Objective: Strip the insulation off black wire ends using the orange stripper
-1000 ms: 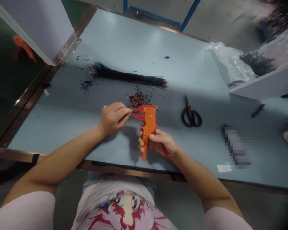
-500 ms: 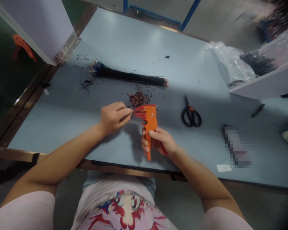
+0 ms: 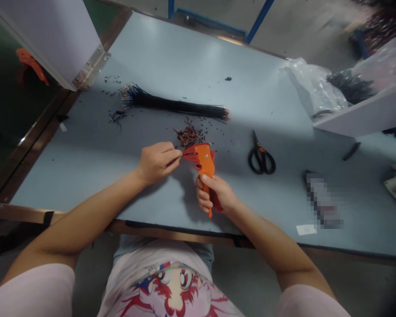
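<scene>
My right hand (image 3: 214, 193) is closed round the handles of an orange and red wire stripper (image 3: 204, 160), which stands upright with its jaws turned left. At those jaws my left hand (image 3: 160, 162) pinches a thin black wire (image 3: 184, 154); only a short bit of it shows between fingertips and tool. Just beyond the tool lies a heap of short copper-and-black wire scraps (image 3: 188, 134). Behind the heap stretches a long bundle of black wires (image 3: 178, 105), with blue and metallic ends on the left and bare copper ends on the right.
Black-handled scissors (image 3: 262, 158) lie right of the tool. Farther right are a blurred-out oblong object (image 3: 323, 200) and a white paper slip (image 3: 306, 230). Clear plastic bags (image 3: 320, 86) sit by the right panel. Blue scraps (image 3: 117, 118) lie at left.
The stripper has tilted, its head shifting slightly left and its handle foot right. My right hand's fingers have closed tighter on the handles. My left hand stays at the jaws.
</scene>
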Demonstrator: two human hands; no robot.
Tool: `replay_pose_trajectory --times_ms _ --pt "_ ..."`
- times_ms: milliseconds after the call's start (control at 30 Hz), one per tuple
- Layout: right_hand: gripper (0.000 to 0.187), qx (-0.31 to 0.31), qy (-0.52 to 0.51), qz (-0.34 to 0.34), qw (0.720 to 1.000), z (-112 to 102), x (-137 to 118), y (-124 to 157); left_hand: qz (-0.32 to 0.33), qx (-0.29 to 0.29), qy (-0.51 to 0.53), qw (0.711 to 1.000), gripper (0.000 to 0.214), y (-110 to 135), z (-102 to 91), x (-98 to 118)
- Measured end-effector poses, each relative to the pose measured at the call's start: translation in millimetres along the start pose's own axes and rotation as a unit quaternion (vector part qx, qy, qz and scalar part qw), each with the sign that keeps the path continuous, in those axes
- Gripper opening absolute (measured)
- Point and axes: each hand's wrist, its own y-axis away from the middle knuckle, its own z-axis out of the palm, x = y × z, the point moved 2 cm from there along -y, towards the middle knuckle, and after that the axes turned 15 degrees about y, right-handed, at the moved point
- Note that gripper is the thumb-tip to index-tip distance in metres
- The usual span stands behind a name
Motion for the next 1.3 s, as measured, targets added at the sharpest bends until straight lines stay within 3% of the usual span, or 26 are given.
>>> replay_pose_trajectory --times_ms 367,433,533,600,767,1033,1300 --pt "0.032 -0.022 -0.062 0.025 0.997 -3 -4 1 -0.019 -0.025 0.012 0.999 0.017 0 3.9 -7" --pt "0.032 0.013 -0.077 0.000 0.997 -10 -16 6 -0.046 -0.005 0.015 0.999 0.017 1 0.2 -15" --pt "0.031 0.124 -0.110 -0.099 0.981 -28 -40 16 -0.104 0.067 0.033 0.992 0.014 1 -10.1 -30" --pt "0.029 0.139 -0.113 -0.097 0.979 -34 -47 18 -0.121 0.098 0.055 0.986 0.012 0 -16.1 -34" --pt "0.022 0.033 -0.080 0.030 0.996 -27 -30 7 -0.098 0.108 0.086 0.986 0.011 -3 -21.1 -27" --pt "0.023 -0.001 -0.071 0.027 0.997 -21 -14 -1 -0.046 0.112 0.115 0.986 0.008 -1 -13.2 -15" --pt "0.027 -0.070 -0.089 -0.012 0.993 -13 -3 -7 -0.190 0.064 0.258 0.945 0.011 1 8.3 11"
